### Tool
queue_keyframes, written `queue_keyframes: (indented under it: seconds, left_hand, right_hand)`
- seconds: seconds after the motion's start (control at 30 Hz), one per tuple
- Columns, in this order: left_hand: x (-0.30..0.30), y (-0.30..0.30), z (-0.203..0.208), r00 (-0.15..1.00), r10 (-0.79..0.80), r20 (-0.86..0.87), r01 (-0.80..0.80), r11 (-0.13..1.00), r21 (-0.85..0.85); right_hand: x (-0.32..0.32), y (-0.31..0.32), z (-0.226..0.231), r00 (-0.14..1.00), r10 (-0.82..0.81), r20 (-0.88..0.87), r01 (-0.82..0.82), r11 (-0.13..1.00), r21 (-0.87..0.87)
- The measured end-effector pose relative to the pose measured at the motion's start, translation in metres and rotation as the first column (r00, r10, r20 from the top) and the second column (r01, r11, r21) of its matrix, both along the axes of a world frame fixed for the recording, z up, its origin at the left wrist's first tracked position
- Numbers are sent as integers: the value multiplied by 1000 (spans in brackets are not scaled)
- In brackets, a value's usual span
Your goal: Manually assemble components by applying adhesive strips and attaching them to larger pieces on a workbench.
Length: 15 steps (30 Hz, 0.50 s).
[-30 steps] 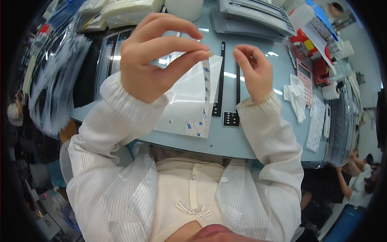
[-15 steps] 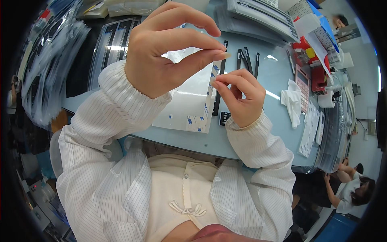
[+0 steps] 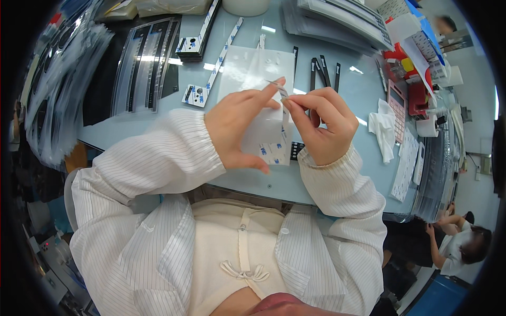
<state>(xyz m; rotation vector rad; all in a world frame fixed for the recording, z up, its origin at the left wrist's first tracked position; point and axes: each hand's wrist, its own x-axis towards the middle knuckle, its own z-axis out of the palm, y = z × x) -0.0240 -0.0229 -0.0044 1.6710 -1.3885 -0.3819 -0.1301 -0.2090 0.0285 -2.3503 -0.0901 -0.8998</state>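
A white backing sheet (image 3: 263,63) lies on the table in front of me, with an L-shaped, blue-printed adhesive strip (image 3: 273,152) along its right and near edges. My right hand (image 3: 328,126) pinches the strip's upper part between thumb and forefinger, and that end is lifted and bent over the sheet. My left hand (image 3: 237,124) is spread over the sheet's left side, thumb pointing toward me, its forefinger against the raised strip end. Partly under the sheet's right edge is a black piece with a row of holes (image 3: 297,151).
Left of the sheet lies another L-shaped adhesive piece (image 3: 196,95), beyond it a stack of black L-shaped parts (image 3: 191,47). Several black strips (image 3: 324,73), a crumpled tissue (image 3: 381,129) and a pink calculator (image 3: 395,110) are right. Clear plastic sheets (image 3: 337,21) are piled far right. A person (image 3: 464,247) sits at right.
My left hand has come down from above the sheet, going from a pinch to spread fingers. The strip's upper end is now lifted. My right hand stays close to the strip.
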Motion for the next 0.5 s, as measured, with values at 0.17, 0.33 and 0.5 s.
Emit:
queue_keyframes:
  seconds: [0.17,0.33,0.5]
  left_hand:
    - [-2,-4,2,950,-72,305,-9,966,257]
    - [1,-2,-7,914,-148,379,44,962,268]
    - [3,-3,-15,870,-167,463,50,966,254]
  right_hand:
    - [-12,8,15,998,54,-29,-56,996,-76]
    - [-25,13,35,997,78,-19,-79,994,-72]
    - [-32,13,49,992,111,-57,-114,993,-43]
